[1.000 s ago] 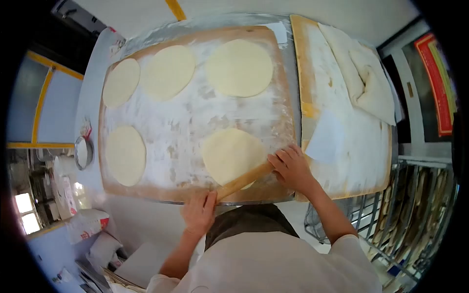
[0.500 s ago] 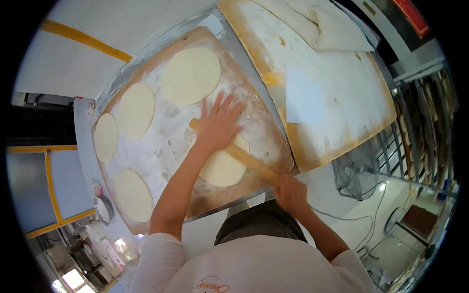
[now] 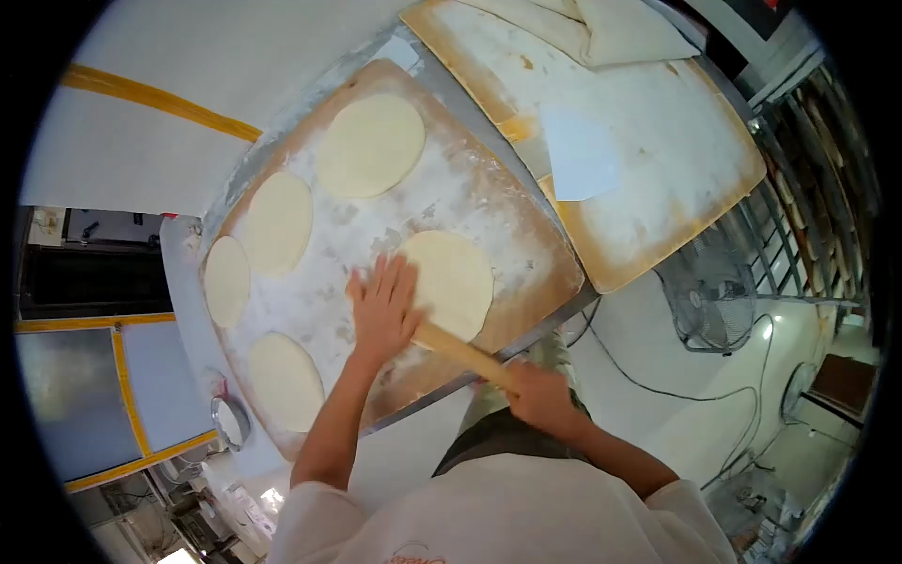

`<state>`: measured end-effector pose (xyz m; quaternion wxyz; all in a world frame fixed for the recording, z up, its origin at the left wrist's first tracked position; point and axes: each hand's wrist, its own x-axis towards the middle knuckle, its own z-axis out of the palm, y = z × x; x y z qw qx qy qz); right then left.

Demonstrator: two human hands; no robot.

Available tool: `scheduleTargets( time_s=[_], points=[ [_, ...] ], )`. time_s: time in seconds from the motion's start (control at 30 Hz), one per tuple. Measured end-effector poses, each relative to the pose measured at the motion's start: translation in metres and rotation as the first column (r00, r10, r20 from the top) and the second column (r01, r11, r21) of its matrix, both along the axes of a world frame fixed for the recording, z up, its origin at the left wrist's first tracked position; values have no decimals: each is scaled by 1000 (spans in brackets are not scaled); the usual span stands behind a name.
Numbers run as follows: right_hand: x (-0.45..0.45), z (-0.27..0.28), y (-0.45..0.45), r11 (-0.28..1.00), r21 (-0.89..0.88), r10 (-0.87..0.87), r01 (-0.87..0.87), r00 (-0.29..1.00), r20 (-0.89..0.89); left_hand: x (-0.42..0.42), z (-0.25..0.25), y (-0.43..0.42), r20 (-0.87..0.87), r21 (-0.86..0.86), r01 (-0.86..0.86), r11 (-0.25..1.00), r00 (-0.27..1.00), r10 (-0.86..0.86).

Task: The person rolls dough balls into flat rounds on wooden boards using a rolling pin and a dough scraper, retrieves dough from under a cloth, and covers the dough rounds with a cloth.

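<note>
My right hand (image 3: 545,402) is wrapped around the near end of a wooden rolling pin (image 3: 462,357). The pin slants across the near edge of a round sheet of dough (image 3: 453,282). My left hand (image 3: 383,312) lies flat with fingers stretched out, at the left edge of that dough; its palm covers the pin's far end, and I cannot tell how firmly it presses. Under the dough is a flour-dusted wooden board (image 3: 526,246). A larger dough round (image 3: 371,146) lies at the far side of the board.
More flat dough rounds lie along the board's left side, one of them nearest me (image 3: 286,381). A second floured board (image 3: 658,122) with a folded cloth (image 3: 629,33) is to the right. A metal bowl (image 3: 228,421) stands at left; a fan (image 3: 705,296) is on the floor at right.
My left hand and the rolling pin have moved toward me and to the left, uncovering most of the dough round. The view has also shifted a little.
</note>
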<state>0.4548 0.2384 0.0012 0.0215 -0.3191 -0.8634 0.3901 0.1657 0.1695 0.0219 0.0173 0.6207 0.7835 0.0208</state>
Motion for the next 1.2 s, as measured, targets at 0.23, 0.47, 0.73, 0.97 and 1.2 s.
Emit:
scheduleTargets(
  time_s=[0.23,0.47,0.73,0.97,1.2],
  points=[
    [2,8,26,997,-74,6,-14,994,-110,-2,12,19,72,83,-2,997,997,-4],
    [19,-5,94,959,190,-206,209,978,-38,13,-9,166,49,229,121,966,990,-135],
    [27,7,38,976,-218,12,-14,1000,-7,7,7,19,-17,-12,23,1000,1000,-24],
    [11,11,49,999,1,37,-37,998,47,8,5,61,57,50,52,997,997,-55],
    [-11,10,89,917,359,240,-171,958,-157,4,8,-41,10,-7,-32,999,999,32]
  ],
)
